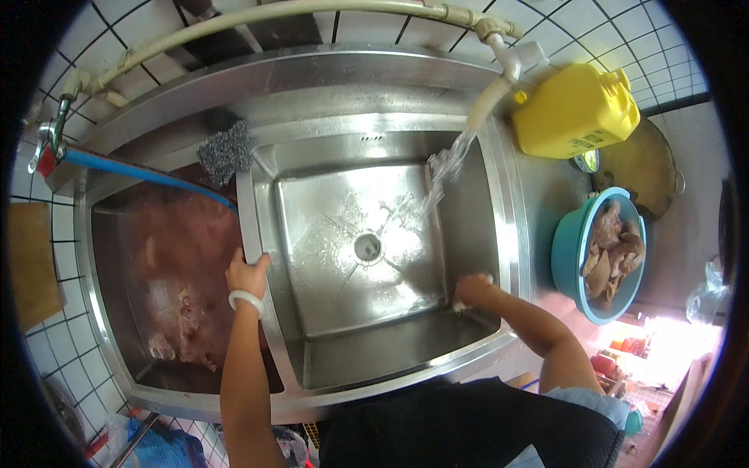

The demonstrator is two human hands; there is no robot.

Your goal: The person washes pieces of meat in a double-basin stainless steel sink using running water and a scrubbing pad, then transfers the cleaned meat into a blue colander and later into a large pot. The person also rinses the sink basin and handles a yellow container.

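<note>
My left hand (248, 275), with a white bangle at the wrist, grips the metal divider (253, 234) between two stainless steel basins. My right hand (475, 291) is closed around a small pale thing, too hidden to name, at the right wall of the right basin (363, 199). Water (453, 158) runs from a hose on the tap (512, 58) into that basin, where the drain (368, 247) shows. Reddish water fills the left basin, with pieces of meat on bone (188, 327) in it. A steel wool scrubber (225, 153) lies at the divider's back end.
A blue hose (146, 175) crosses into the left basin. On the right stand a yellow plastic jug (573, 111), a turquoise bucket (564, 257) of meat pieces (611, 257) and a large round pan or lid (638, 164). A pipe (263, 16) runs along the tiled wall.
</note>
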